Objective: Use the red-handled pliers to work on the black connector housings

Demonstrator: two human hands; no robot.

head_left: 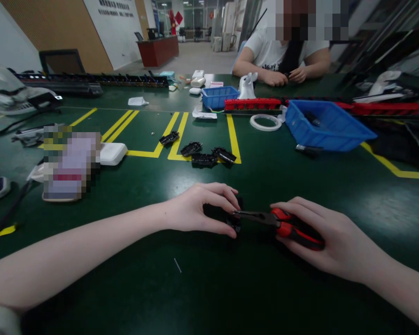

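My left hand grips a small black part between thumb and fingers, low over the green table. Fingers hide much of that part, so its exact kind is unclear. In my right hand are long-nose pliers with red and black handles. Their jaws point left, and the tips meet the black part at my left fingertips. Several similar black parts lie beyond my hands, near the yellow tape lines. A thin, pale sliver rests on the table in front of my left forearm.
A blue bin holding dark pieces stands at the right, with a white tape roll beside it. Farther back is a smaller blue basket. A phone and white case are at left. Across the table sits a person.
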